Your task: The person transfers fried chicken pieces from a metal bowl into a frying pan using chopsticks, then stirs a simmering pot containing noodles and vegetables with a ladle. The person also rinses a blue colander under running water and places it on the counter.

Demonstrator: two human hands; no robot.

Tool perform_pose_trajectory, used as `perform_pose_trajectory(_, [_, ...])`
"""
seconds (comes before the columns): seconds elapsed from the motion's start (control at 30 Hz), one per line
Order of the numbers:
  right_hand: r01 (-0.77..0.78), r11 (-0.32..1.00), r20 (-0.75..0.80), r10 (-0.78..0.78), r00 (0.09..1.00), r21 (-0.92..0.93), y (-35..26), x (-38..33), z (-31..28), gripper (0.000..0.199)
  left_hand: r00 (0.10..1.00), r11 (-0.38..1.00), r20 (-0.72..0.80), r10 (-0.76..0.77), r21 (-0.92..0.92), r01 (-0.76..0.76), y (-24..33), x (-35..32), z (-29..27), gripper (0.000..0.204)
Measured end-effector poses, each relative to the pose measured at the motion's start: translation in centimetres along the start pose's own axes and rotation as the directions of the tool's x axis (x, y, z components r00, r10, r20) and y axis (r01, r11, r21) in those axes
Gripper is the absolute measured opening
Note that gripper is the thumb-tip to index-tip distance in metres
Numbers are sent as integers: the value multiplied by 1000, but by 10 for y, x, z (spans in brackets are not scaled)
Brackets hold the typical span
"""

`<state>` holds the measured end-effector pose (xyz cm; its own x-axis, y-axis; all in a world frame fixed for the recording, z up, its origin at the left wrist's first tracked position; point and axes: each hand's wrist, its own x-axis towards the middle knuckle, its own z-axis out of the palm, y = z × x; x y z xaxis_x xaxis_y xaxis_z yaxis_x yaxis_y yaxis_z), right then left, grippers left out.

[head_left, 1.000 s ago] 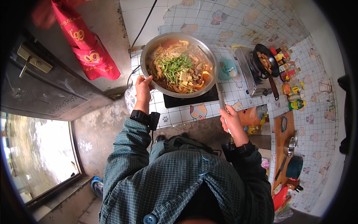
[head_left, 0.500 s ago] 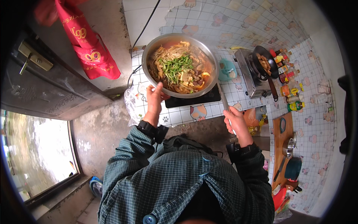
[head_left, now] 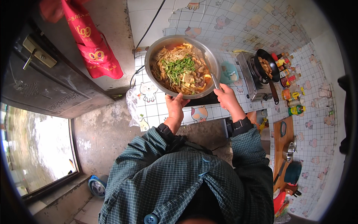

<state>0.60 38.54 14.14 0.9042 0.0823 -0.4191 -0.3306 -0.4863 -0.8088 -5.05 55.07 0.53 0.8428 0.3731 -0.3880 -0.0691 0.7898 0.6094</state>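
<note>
Hands first: your left hand [head_left: 175,106] grips the near rim of the large metal bowl [head_left: 182,66], thumb up on the edge, fingers curled beneath. Your right hand [head_left: 226,98] is closed around the handle of a metal utensil [head_left: 212,76] whose far end reaches into the bowl at its right side. The bowl sits upper centre of the frame, filled with noodles, broth and chopped greens, above a tiled counter [head_left: 153,108]. Right of it stands a portable gas stove [head_left: 250,76] carrying a black pan [head_left: 267,66], with bottles [head_left: 292,100] beyond. A red cloth [head_left: 91,44] hangs upper left
</note>
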Motion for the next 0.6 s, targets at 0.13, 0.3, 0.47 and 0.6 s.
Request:
perform_pose_trajectory(0.13, [0, 1000, -3, 0, 1000, 3, 2, 3, 0, 31, 999, 999, -49, -23, -23, 21, 0, 0, 0, 36])
perform_pose_trajectory(0.3, [-8, 1000, -11, 9, 1000, 28, 8, 2, -6, 33, 998, 995, -36, -54, -89, 50, 4, -4, 2, 29])
perform_pose_trajectory(0.47, [-2, 1000, -10, 2, 1000, 19, 5, 3, -7, 34, 1000, 1000, 9, 23, -11, -23, 5, -1, 2, 23])
perform_pose_trajectory(0.6, [13, 1000, 20, -13, 1000, 1, 11, 11, -6, 34, 998, 997, 31, 47, 60, -49, 10, 5, 5, 32])
